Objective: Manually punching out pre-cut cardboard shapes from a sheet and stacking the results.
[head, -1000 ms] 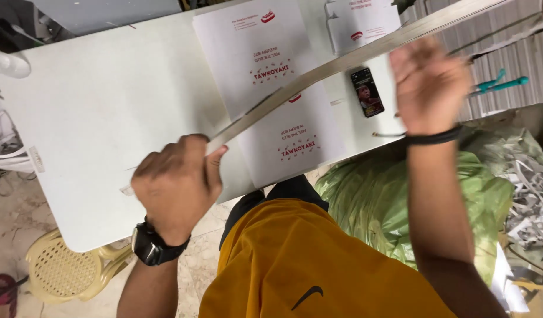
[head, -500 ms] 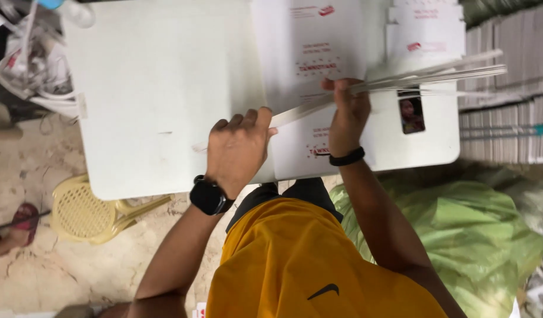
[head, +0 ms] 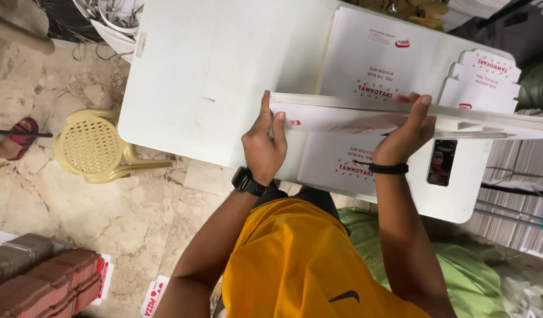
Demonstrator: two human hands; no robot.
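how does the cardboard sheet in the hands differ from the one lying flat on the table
The held sheet is lifted off the white table and seen almost edge-on; the flat sheet lies face up on the table.
The held sheet is gripped by the left hand and right hand; nobody touches the flat sheet.
The flat sheet's print shows fully; the held sheet shows only a thin strip.
Both are white cardboard with red print.

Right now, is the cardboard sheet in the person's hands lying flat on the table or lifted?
Lifted: the cardboard sheet stands edge-on between left hand and right hand, above the table.
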